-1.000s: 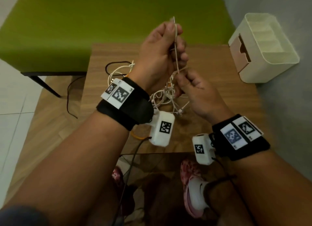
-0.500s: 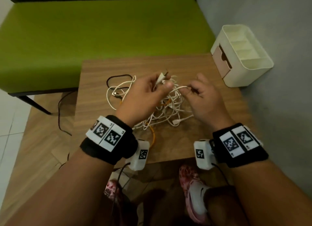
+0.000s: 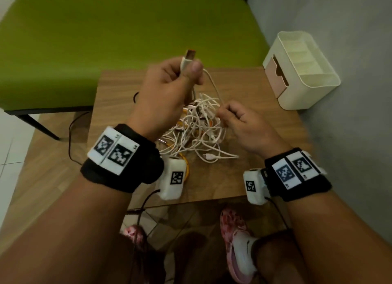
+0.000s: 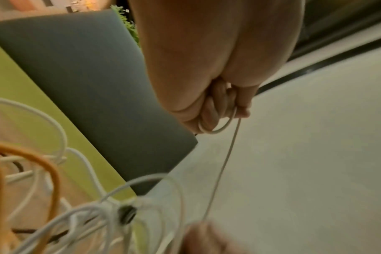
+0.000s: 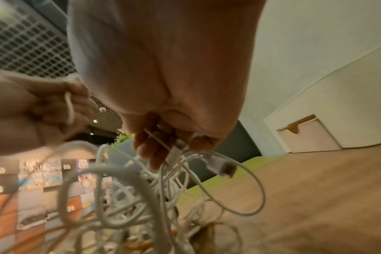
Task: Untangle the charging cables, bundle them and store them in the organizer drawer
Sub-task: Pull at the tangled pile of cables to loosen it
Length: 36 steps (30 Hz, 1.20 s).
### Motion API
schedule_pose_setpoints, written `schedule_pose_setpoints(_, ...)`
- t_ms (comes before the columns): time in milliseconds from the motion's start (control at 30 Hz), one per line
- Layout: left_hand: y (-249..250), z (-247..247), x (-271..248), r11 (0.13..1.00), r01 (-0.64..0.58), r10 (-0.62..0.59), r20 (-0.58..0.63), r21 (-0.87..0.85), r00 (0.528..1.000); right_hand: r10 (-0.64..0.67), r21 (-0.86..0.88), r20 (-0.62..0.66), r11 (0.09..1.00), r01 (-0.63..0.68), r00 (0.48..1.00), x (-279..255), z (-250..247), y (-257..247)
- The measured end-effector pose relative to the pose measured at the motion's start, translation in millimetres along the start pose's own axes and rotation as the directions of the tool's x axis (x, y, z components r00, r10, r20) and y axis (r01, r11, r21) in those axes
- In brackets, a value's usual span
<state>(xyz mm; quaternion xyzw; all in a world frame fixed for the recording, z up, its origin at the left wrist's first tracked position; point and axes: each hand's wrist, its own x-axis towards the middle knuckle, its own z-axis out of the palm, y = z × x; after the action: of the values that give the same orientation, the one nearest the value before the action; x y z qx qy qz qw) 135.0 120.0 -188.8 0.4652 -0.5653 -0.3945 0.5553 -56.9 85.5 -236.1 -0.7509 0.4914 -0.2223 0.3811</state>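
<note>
Bench: a lime-green upholstered bench (image 3: 127,39) with dark legs stands beyond the table, against a grey wall.
Table: a small square table with a wood-grain top (image 3: 254,105) sits between the bench and the person's knees.
Organizer: a cream plastic desk organizer (image 3: 305,71) with open top compartments stands at the table's far right corner, by the wall; its pale pink drawer (image 3: 273,73), notched at the top edge, faces the tangle and looks pushed in.
Tangle: a knotted heap of thin white charging cables (image 3: 197,131), threaded with an orange cable (image 3: 186,167) and a black cable (image 3: 135,97), lies at the middle of the tabletop.
Left hand: the left hand (image 3: 167,88) is raised above the heap, fingers curled around a white USB plug (image 3: 187,60) whose metal end points up; the wrist view shows its cord looped at the fingertips.
Right hand: the right hand (image 3: 239,122) sits low at the heap's right edge, thumb and fingers pinching a white strand that runs up to the left hand.
Wrists: both wear black bands with printed square markers and small white camera boxes.
</note>
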Motion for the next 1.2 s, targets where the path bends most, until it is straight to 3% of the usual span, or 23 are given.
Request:
schedule_pose_setpoints(67,4,-5,-1,0.999,0.002,-0.001,0.018,-0.051,1.0,0.014,-0.057,-0.018,0.998,-0.015,1.0,4,-5,6)
schedule_pose_setpoints(133,2,-11,-4,0.999,0.026,-0.026,-0.002,-0.027,1.0,0.032,-0.007,-0.092,0.999,-0.033,0.995,8,-14,7)
schedule_pose_setpoints(200,-6,-20,-4,0.977,0.08,-0.072,-0.05,0.199,0.996,0.036,0.118,-0.193,0.993,-0.013,0.981,10,-24,2)
schedule_pose_setpoints(300,-33,-33,-7,0.753,0.196,-0.245,-0.009,0.628,0.97,-0.069,0.26,-0.301,0.954,0.151,0.951,8,-28,-11)
schedule_pose_setpoints(367,-47,-34,-12,0.659,0.181,-0.26,-0.004,0.73,0.966,-0.148,0.185,-0.295,0.96,0.209,0.944,7,-23,-18)
schedule_pose_setpoints(433,-48,-32,-14,0.7,0.176,-0.174,-0.075,0.692,0.982,-0.181,0.01,-0.252,0.982,0.189,0.951,8,-15,-19)
schedule_pose_setpoints(533,-38,-22,-12,0.836,0.135,-0.07,-0.14,0.532,0.988,-0.194,-0.131,-0.174,0.976,0.172,0.966,11,-4,-15)
schedule_pose_setpoints(667,-38,0,-15,0.896,0.091,-0.115,0.029,0.435,0.993,-0.309,-0.128,-0.17,0.948,0.29,0.936,14,10,-18)
schedule_pose_setpoints(767,-43,3,-11,0.922,0.098,-0.135,0.074,0.375,0.988,-0.373,-0.079,-0.2,0.928,0.365,0.906,13,14,-19)
schedule_pose_setpoints(967,-39,-1,-6,0.849,0.046,-0.185,0.215,0.526,0.959,-0.344,-0.056,-0.187,0.939,0.339,0.92,9,-1,-9)
schedule_pose_setpoints(1067,-31,-4,-5,0.923,0.069,-0.137,0.155,0.379,0.978,-0.232,-0.115,-0.12,0.969,0.218,0.965,8,-8,-3)
schedule_pose_setpoints(1200,-23,-10,-4,0.989,0.101,-0.113,0.106,0.109,0.988,-0.177,-0.263,-0.095,0.953,0.147,0.98,12,-11,10)
